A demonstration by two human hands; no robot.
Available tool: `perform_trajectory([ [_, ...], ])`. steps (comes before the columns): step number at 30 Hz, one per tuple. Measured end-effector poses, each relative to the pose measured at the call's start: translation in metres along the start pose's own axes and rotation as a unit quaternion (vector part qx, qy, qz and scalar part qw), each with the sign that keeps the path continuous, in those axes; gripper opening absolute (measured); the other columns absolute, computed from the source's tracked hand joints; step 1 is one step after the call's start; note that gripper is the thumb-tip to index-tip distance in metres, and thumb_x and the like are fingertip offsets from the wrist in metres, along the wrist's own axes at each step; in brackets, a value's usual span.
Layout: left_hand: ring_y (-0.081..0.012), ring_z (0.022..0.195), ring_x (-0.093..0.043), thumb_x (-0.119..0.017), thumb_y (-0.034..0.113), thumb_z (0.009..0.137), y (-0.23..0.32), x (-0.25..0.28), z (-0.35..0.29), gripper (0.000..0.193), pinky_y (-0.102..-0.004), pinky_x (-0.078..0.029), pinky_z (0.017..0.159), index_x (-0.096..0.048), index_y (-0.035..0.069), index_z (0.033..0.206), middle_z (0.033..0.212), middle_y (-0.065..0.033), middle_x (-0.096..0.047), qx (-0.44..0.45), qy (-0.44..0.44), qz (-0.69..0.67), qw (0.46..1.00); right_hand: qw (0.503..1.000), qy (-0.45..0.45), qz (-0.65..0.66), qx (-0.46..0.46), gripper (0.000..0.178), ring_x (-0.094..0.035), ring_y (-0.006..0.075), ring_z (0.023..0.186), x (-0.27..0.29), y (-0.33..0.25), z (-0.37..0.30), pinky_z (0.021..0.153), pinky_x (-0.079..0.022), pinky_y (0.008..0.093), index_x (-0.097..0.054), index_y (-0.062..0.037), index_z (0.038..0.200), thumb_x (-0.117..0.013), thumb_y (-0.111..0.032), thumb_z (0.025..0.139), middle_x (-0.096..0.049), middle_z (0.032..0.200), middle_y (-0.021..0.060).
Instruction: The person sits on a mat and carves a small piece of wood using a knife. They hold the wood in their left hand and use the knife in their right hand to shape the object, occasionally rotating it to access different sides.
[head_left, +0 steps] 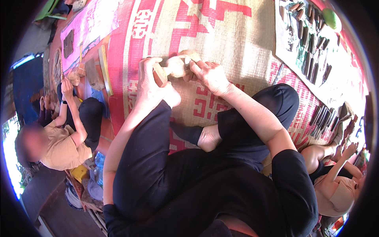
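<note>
Out in front of my crossed legs I hold a pale carved wooden piece (176,68) above the woven mat. It has a rounded, lumpy body and a flat, squared end joined by a narrower part. My left hand (149,81) is closed around the squared end, thumb on the near side. The fingers of my right hand (210,77) are bent and pressed against the rounded end. Something small and whitish shows by those fingertips, too unclear to name. The undersides of the right fingers are hidden.
The red-and-straw woven mat (148,35) spreads beneath. Several dark-handled carving tools (314,43) lie on a white cloth at the far right, with more tools (324,120) nearer. At left a person (65,146) sits holding something thin near wood blocks (94,75). Another person (335,189) sits at right.
</note>
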State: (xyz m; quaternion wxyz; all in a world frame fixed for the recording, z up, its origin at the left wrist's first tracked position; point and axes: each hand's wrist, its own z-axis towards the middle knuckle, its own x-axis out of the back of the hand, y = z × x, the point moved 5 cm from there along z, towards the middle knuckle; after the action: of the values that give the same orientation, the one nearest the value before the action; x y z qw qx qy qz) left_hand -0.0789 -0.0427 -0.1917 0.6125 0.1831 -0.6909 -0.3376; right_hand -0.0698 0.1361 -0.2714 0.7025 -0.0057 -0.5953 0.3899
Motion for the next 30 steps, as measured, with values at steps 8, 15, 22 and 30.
perform_trajectory([
  [8,-0.0307,0.116,-0.051,-0.071,-0.003,0.066,-0.001,-0.001,-0.001,0.073,-0.0419,-0.044,0.098,-0.038,0.012,0.13,0.123,-0.0146,-0.049,-0.015,0.003,0.045,0.999,0.993,0.07,0.043,0.086,0.04,-0.063,0.0171,0.071,0.006,-0.032,0.003,0.063,-0.053,0.0311,-0.057,-0.0094,0.116,-0.058,-0.013,0.076,-0.06,0.087,0.0037],
  [15,-0.0313,0.115,-0.052,-0.07,-0.004,0.067,0.003,0.001,0.001,0.072,-0.0417,-0.044,0.097,-0.038,0.011,0.13,0.122,-0.0149,-0.049,-0.019,-0.001,0.026,0.999,0.995,0.066,0.059,0.038,0.032,-0.066,0.02,0.07,0.001,-0.006,0.0,0.059,-0.054,0.0337,-0.058,-0.0105,0.11,-0.061,-0.023,0.081,-0.06,0.081,0.004],
  [22,-0.0348,0.115,-0.049,-0.069,-0.006,0.064,0.001,0.0,0.0,0.07,-0.0438,-0.045,0.095,-0.041,0.01,0.126,0.12,-0.016,-0.046,0.006,-0.001,0.01,1.0,0.99,0.103,0.083,0.058,0.029,-0.064,0.0234,0.068,0.01,-0.029,0.006,0.062,-0.053,0.0345,-0.058,-0.01,0.111,-0.057,-0.016,0.083,-0.061,0.082,0.007],
  [30,-0.036,0.116,-0.047,-0.071,-0.007,0.06,0.005,0.0,0.001,0.071,-0.0452,-0.046,0.095,-0.042,0.01,0.123,0.121,-0.0162,-0.044,0.003,0.004,0.023,1.0,0.992,0.022,0.092,-0.08,0.034,-0.066,0.022,0.065,-0.007,0.016,0.014,0.058,-0.053,0.0322,-0.058,-0.0087,0.115,-0.062,-0.021,0.083,-0.065,0.082,0.0068],
])
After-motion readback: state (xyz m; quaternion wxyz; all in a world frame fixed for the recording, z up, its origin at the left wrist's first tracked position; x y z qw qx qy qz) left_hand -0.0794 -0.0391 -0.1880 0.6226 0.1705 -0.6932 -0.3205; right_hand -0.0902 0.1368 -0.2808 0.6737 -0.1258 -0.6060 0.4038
